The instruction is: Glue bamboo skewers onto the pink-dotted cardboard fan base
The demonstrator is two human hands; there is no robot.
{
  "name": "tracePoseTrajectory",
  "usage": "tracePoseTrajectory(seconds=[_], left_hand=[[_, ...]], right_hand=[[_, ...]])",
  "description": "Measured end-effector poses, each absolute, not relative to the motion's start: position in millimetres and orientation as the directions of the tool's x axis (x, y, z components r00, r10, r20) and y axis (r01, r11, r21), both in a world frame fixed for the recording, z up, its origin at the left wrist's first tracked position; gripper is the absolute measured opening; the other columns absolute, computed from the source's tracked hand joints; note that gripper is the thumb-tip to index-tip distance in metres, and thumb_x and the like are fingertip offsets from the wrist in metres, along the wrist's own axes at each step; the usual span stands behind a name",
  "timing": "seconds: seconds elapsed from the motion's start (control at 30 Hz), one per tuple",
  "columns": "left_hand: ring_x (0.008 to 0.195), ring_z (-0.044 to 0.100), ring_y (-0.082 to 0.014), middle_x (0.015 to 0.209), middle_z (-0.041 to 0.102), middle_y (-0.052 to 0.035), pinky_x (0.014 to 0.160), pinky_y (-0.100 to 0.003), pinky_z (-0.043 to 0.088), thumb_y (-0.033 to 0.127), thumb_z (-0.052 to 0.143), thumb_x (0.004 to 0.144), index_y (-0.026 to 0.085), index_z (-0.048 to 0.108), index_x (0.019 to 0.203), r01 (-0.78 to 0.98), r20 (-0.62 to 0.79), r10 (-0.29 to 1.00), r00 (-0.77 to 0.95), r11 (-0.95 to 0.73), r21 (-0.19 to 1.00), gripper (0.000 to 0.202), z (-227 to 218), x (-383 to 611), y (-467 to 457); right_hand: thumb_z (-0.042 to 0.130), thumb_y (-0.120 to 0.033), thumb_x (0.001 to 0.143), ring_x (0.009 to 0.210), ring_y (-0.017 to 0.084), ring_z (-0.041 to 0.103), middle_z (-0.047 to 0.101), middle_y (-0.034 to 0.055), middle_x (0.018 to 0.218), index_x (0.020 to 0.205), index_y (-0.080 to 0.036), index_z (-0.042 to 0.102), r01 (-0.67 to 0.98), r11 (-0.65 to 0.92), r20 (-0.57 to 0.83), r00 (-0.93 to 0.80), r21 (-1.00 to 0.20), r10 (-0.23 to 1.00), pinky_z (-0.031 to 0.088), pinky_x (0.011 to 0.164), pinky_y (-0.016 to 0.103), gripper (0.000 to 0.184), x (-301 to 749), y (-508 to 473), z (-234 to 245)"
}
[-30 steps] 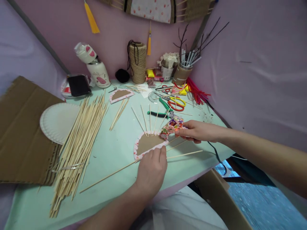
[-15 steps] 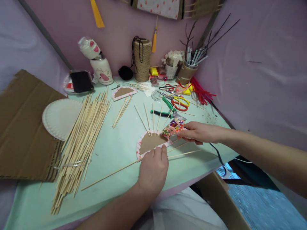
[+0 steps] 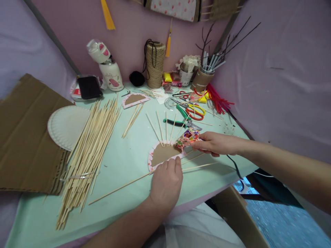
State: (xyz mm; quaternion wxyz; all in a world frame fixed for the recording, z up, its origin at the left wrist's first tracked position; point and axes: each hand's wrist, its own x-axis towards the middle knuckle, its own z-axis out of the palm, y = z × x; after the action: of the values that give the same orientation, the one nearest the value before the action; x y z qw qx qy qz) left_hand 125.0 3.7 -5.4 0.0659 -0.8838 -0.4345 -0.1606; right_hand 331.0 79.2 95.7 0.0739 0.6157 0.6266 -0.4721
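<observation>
Mint-green surface: our left hand presses closed fingers on the half-round card, our right hand pinches flowered paper; steady pressure should hold the sticks.

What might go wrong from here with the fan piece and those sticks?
1. The thin sticks fanned from under the half-disc look loose; if the left hand pressing on it shifts, their spread may slip.
2. The right hand pinches the floral paper at the disc's right edge; a tug could crease the paper or drag the disc.
</observation>
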Motion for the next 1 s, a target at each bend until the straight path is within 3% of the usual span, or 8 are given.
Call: tracePoseTrajectory(seconds=[1.0], left_hand=[[0.067,0.06,-0.0191,0.082,0.061,-0.0045,0.056,-0.033,0.046,0.008,0.059,0.084,0.009,0.059,0.121,0.795,0.322,0.761,0.563,-0.606,0.041,0.037,-6.9,125.8,3.4]], right_hand=[[0.046,-0.076,0.08,0.046,0.01,0.044,0.043,-0.0025,0.057,0.065,-0.02,0.045,0.842,-0.19,-0.659,-0.233,-0.504,0.715,0.036,0.046,0.025,0.058,332.9,78.7,98.7]])
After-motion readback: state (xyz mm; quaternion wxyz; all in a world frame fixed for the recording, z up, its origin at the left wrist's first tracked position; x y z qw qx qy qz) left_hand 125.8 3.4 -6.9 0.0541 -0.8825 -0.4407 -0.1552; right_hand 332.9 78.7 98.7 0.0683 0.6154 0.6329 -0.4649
